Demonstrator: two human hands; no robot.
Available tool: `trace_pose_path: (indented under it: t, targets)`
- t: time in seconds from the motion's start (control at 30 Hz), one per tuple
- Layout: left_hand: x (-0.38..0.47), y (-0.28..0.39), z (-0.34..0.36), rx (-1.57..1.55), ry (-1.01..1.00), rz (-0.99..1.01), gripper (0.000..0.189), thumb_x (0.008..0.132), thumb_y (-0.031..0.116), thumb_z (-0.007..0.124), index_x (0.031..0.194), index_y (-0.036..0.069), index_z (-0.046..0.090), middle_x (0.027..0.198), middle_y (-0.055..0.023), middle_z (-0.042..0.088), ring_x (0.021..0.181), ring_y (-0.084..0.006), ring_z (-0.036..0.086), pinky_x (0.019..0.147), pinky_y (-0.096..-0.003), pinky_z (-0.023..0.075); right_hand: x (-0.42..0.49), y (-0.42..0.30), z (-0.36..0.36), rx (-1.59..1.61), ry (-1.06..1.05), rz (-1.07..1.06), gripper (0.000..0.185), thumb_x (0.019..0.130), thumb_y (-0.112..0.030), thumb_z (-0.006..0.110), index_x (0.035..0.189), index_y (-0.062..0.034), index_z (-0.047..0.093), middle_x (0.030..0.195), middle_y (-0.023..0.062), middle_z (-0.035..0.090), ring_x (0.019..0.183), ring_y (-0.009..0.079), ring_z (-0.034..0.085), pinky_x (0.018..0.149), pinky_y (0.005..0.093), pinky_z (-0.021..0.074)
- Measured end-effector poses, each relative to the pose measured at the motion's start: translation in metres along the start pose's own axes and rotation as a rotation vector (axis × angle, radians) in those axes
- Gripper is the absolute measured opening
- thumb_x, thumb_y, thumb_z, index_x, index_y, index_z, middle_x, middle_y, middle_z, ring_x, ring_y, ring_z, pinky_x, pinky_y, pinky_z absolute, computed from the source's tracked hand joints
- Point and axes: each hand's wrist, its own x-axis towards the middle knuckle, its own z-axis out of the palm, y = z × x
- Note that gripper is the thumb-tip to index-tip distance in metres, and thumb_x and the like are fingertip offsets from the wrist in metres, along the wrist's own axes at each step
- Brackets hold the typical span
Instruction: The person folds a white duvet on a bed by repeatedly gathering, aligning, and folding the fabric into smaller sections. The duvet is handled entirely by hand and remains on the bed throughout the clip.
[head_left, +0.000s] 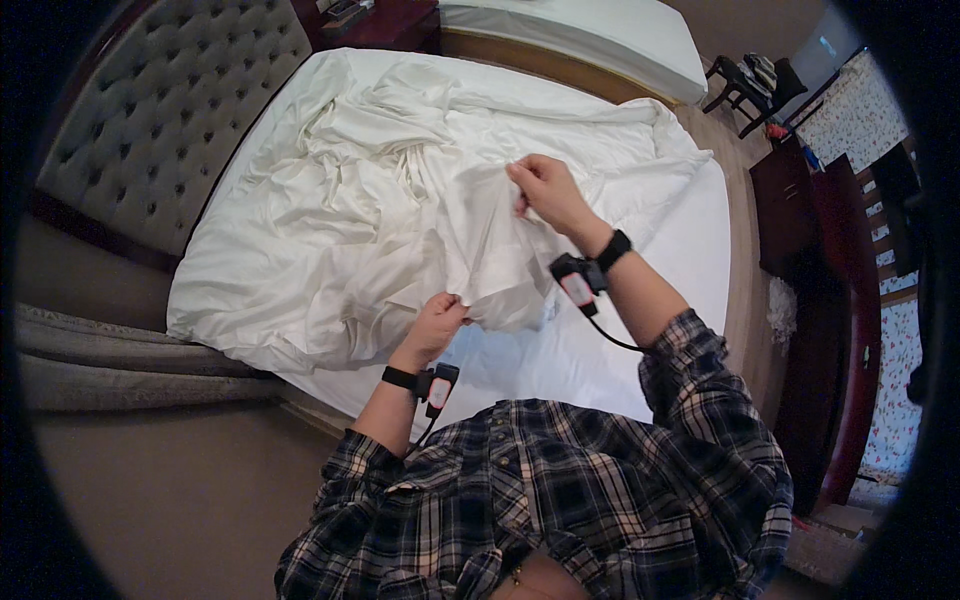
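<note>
A rumpled white bed cover (375, 195) lies in folds over a bed with a fitted white sheet (694, 225). Near the bed's close edge, my left hand (437, 324) pinches a lower edge of the cover between thumb and fingers. Farther up and to the right, my right hand (550, 191) grips another part of the same cover, and the fabric hangs raised between the two hands. Each wrist wears a black strap with a small cabled device.
A tufted grey headboard (165, 112) stands at the left, above a grey curtain (135, 360). Beyond the bed are a dark red nightstand (382, 26) and a second bed (585, 30). A chair (787, 82) holding folded items and dark red furniture (810, 337) are at the right.
</note>
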Motion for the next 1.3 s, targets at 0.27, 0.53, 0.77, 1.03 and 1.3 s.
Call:
trace_pose_path:
  t: [0.27, 0.53, 0.77, 1.03, 1.3]
  targets:
    - [0.003, -0.024, -0.005, -0.366, 0.141, -0.051, 0.033, 0.088, 0.018, 0.046, 0.118, 0.005, 0.044, 0.116, -0.0066, 0.052, 0.103, -0.0184, 0.051, 0.085, -0.0325, 0.0405, -0.016, 0.063, 0.006, -0.209, -0.466, 0.418, 0.016, 0.077, -0.017, 0.062, 0.082, -0.0014, 0.059, 0.066, 0.0001, 0.055, 0.061, 0.01, 0.051, 0.053, 0.0253, 0.0406]
    - [0.015, -0.017, 0.021, -0.543, 0.008, -0.09, 0.04, 0.09, 0.024, 0.044, 0.127, 0.009, 0.037, 0.122, -0.0052, 0.047, 0.11, -0.0214, 0.048, 0.088, -0.0361, 0.0435, -0.064, 0.079, -0.003, -0.009, -0.522, 0.784, 0.046, 0.08, -0.049, 0.054, 0.088, -0.0048, 0.063, 0.073, 0.002, 0.058, 0.06, 0.0102, 0.05, 0.051, 0.0262, 0.0401]
    - [0.025, -0.008, 0.036, -0.01, 0.13, -0.13, 0.035, 0.089, 0.012, 0.045, 0.123, 0.006, 0.042, 0.115, -0.0075, 0.051, 0.101, -0.0168, 0.052, 0.08, -0.0291, 0.0455, -0.082, 0.082, 0.007, 0.503, -0.508, 0.702, 0.036, 0.085, -0.026, 0.053, 0.111, -0.0017, 0.052, 0.103, 0.0079, 0.059, 0.088, 0.0136, 0.059, 0.073, 0.0277, 0.049]
    - [0.044, 0.009, -0.001, 0.813, 0.261, 0.213, 0.024, 0.089, 0.017, 0.038, 0.094, 0.001, 0.056, 0.079, -0.0178, 0.061, 0.074, -0.028, 0.059, 0.065, -0.0354, 0.0451, -0.094, 0.09, -0.015, 0.682, -0.283, 0.705, 0.025, 0.085, -0.012, 0.051, 0.107, -0.0007, 0.053, 0.09, 0.0048, 0.06, 0.065, 0.0118, 0.058, 0.054, 0.0247, 0.0473]
    - [0.086, 0.027, -0.082, 1.294, 0.574, 0.158, 0.031, 0.087, 0.027, 0.04, 0.079, 0.001, 0.055, 0.08, -0.022, 0.058, 0.079, -0.0411, 0.053, 0.067, -0.0464, 0.0415, -0.093, 0.09, -0.028, 0.794, -0.313, 0.788, 0.021, 0.086, -0.015, 0.051, 0.066, -0.0082, 0.046, 0.05, -0.0032, 0.04, 0.036, 0.0061, 0.03, 0.033, 0.021, 0.0215]
